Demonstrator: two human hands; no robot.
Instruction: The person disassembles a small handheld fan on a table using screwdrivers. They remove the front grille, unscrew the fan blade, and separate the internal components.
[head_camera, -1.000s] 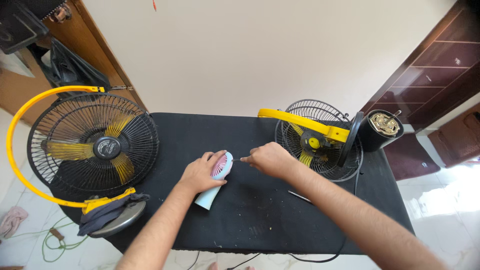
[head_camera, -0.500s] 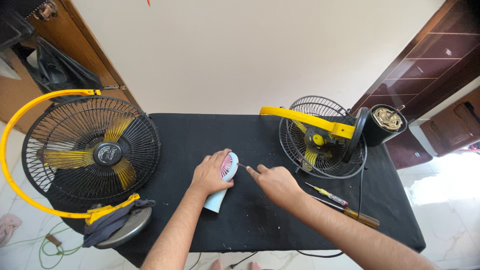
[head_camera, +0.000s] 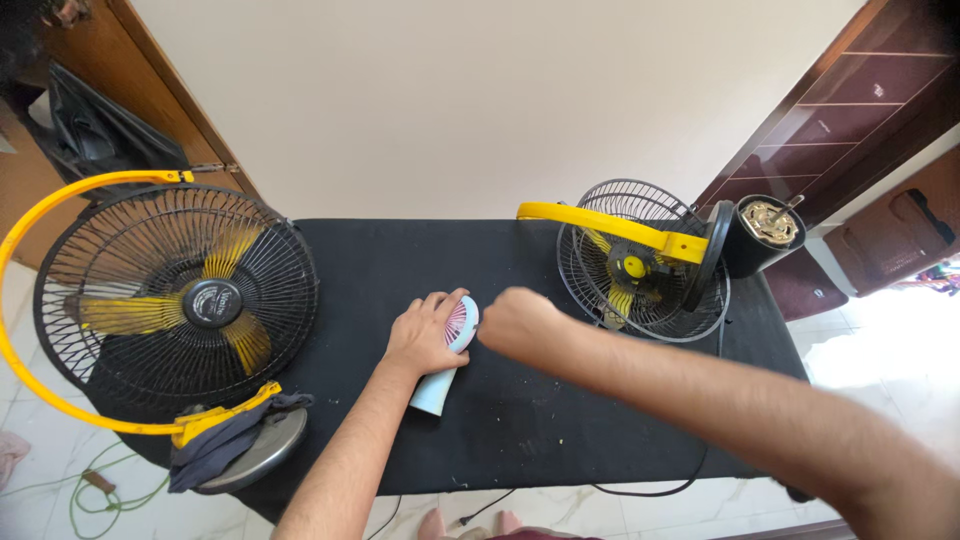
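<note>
A small pale-blue handheld fan (head_camera: 437, 390) with a pink and white grille lies on the black table (head_camera: 400, 260). My left hand (head_camera: 425, 336) rests over its round head and pins it down. My right hand (head_camera: 520, 322) is just right of the fan head, nearly touching it. Its fingers are curled into a fist around a thin tool, which the hand mostly hides in this view.
A large black-caged fan (head_camera: 180, 300) with yellow blades and a yellow hoop stands at the table's left end, a dark cloth (head_camera: 225, 440) on its base. A smaller black and yellow fan (head_camera: 640, 265) and a bare motor (head_camera: 765, 230) sit at the right. A cable (head_camera: 650, 490) hangs off the front edge.
My right hand has moved left, up against the fan head, and my forearm now covers the screwdriver that lay on the table to the right. My left hand has stayed on the fan.
</note>
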